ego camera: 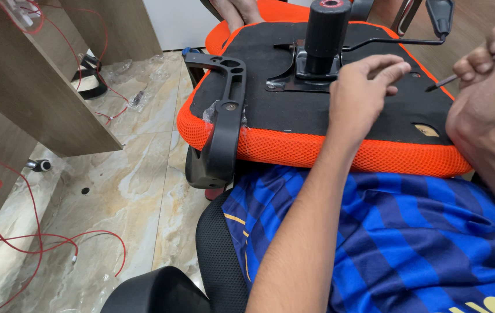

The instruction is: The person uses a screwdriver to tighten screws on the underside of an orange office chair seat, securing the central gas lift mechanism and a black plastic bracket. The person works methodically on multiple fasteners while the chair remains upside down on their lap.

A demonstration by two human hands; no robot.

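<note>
**Here, two hands work over an upturned chair seat**

Here the orange mesh chair seat (340, 153) lies upside down across the person's lap, its black underside (294, 110) facing up. At the middle of that underside, toward 12 o'clock, a black cylinder (326, 32) stands upright on a metal mechanism plate (297, 78), and a thin lever (398, 42) runs from it toward 2 o'clock.

The left hand (360, 95) hovers just above the black underside, right beside the plate at its 4 o'clock side; its fingers (389, 72) are spread loosely apart and grip nothing. The right hand (488, 87) sits at 3 o'clock of the seat, its fingers pinched together on a small dark tool (441, 83) whose tip points toward the left hand, near the underside; whether the tip touches the surface cannot be told.

A black armrest bracket (224, 116) is fixed along the seat's 9 o'clock edge and hangs down over the mesh rim. Below the seat, at 6 o'clock, a blue striped shirt (410, 232) fills the view. On the marble floor (126, 174) at 8 o'clock lie loose red wires (39, 237), and a wooden panel (33, 81) stands at 10 o'clock
</note>
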